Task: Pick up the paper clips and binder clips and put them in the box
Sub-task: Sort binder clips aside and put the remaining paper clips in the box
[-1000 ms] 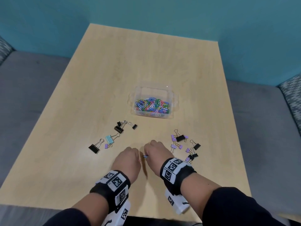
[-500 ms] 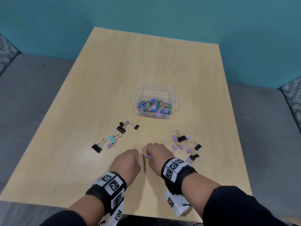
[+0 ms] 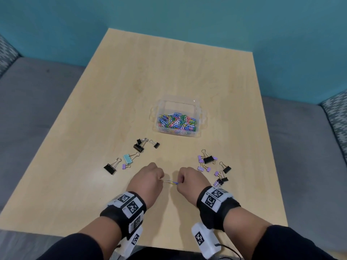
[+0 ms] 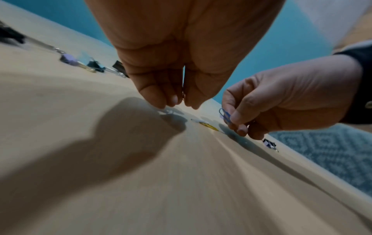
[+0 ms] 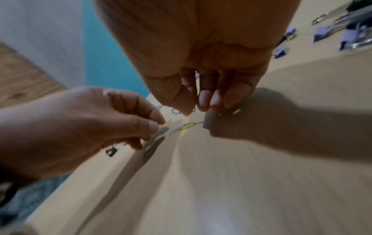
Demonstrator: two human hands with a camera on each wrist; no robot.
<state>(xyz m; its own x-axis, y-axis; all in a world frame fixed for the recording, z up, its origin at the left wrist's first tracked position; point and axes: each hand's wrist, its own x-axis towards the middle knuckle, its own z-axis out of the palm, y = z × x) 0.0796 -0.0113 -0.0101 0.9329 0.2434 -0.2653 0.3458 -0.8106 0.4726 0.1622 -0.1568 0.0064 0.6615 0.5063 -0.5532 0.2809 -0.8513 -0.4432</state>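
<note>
My left hand [image 3: 159, 180] and right hand [image 3: 179, 182] hover close together low over the table's front middle, both with curled fingers. The right hand [image 4: 235, 122] pinches a blue paper clip [image 4: 224, 113] between thumb and forefinger. The left hand [image 4: 181, 103] holds thumb against fingertips on what looks like a small paper clip, just above the table. A yellow paper clip [image 4: 208, 126] and a pale one lie on the wood between the hands [image 3: 170, 182]. The clear plastic box [image 3: 178, 102], open and holding several coloured paper clips, stands beyond the hands.
Black, teal and purple binder clips [image 3: 139, 147] lie scattered to the front left of the box. Another group of black and purple binder clips [image 3: 208, 159] lies right of my right hand. Grey seating flanks the wooden table [image 3: 169, 62], with a teal wall behind.
The hands have drawn slightly apart, so the loose paper clips between them now show. The right hand still pinches the blue clip.
</note>
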